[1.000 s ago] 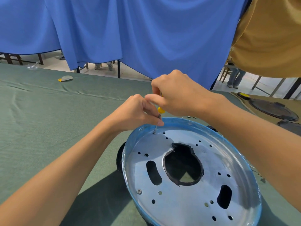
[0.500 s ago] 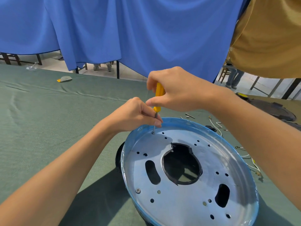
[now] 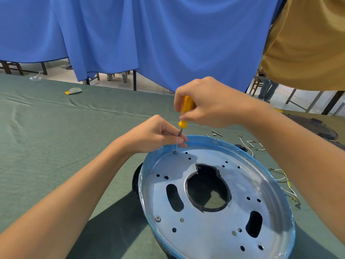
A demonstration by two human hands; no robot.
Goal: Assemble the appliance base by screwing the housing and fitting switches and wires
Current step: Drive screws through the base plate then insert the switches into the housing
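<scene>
Both hands meet mid-frame, forearms reaching in from the lower corners.
The right hand (image 3: 211,103) sits higher, back up, fingers curled round the screwdriver (image 3: 187,107) handle. The left hand (image 3: 155,135), just below, pinches the shaft between thumb and fingertips (knuckles bent).

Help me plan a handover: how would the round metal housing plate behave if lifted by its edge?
The metal housing plate looks like thin sheet pierced with many holes and cutouts, so it is probably light for its size. Its upturned rim should keep it fairly stiff. The shiny surface may be slippery to grip.
</scene>
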